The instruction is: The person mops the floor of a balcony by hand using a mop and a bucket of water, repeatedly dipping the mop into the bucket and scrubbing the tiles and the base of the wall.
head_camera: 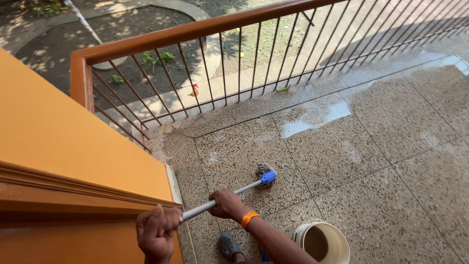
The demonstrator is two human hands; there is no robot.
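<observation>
Mopping the speckled terrazzo balcony floor (342,161)

We clasp the grey metal mop handle (222,198) with left hand (157,233) and right hand (225,203); wet patch at two o'clock, dry tiles remain.

The round cream plastic bucket (323,242) at the bottom of the frame is cut off by the lower edge, its base out of view. The grey perforated clog (228,246) beside it is also clipped there. The grey string mop head (264,170) is partly hidden behind its blue plastic socket (268,177). A small reddish-white thing (195,90) beyond the brown metal railing (205,29), upper middle, is too small to tell.
</observation>
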